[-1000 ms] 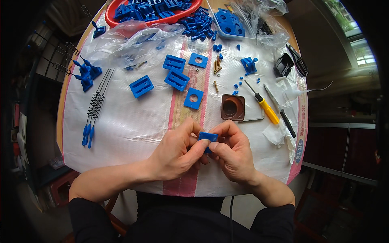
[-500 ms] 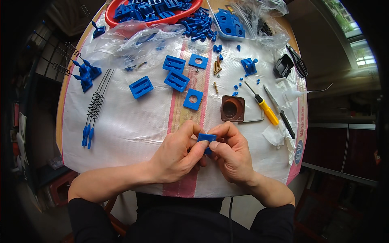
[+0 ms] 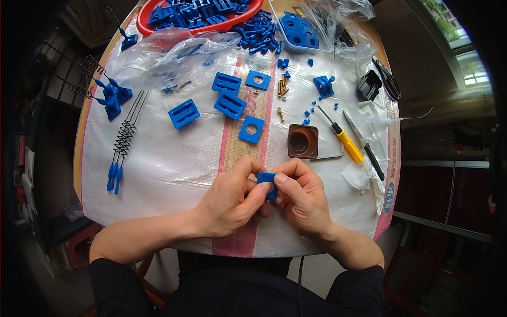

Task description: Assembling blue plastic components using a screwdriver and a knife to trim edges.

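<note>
Head view: both hands meet over the near edge of the counter (image 3: 158,174), just inside its middle. The left hand (image 3: 229,203) and right hand (image 3: 301,198) are together, fingertips pinched on one small blue plastic block (image 3: 268,179) held between them, slightly above the white cover. The block's long axis runs roughly left to right, and each hand grips one end, neither nearer. It looks flat-topped and rectangular; its lower part is hidden by fingers.
</note>
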Demonstrator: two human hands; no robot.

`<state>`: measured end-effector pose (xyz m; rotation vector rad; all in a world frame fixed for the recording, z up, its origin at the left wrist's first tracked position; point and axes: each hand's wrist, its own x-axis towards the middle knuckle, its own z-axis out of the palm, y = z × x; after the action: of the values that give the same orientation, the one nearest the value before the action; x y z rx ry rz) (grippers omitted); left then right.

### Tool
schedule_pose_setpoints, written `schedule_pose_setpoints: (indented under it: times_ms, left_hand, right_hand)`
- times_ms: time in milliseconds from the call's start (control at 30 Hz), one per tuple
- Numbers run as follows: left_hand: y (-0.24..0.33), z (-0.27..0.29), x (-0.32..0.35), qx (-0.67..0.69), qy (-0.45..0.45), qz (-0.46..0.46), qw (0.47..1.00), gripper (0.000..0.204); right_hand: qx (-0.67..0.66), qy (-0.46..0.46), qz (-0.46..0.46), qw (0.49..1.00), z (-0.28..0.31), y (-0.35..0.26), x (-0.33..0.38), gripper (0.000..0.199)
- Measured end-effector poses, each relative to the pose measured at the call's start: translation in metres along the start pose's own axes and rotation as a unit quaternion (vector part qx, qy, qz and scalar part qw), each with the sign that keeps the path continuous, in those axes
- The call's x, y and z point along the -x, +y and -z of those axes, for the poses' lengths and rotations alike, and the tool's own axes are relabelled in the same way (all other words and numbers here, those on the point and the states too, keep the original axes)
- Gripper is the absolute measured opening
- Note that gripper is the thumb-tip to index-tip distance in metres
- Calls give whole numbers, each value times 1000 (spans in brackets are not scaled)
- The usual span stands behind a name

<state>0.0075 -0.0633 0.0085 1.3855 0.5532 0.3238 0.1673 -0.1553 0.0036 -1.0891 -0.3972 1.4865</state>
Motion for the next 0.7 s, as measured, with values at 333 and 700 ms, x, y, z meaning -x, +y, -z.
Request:
schedule_pose_setpoints:
  times_ms: [333, 700]
  left_hand:
    - [7, 5, 0, 84, -28, 10, 996, 15]
    - [73, 56, 13, -276, 99, -87, 952, 23]
  right_hand:
    - [157, 10, 30, 987, -10, -8, 3, 23]
    - [231, 21, 145, 962, -4, -13, 7, 28]
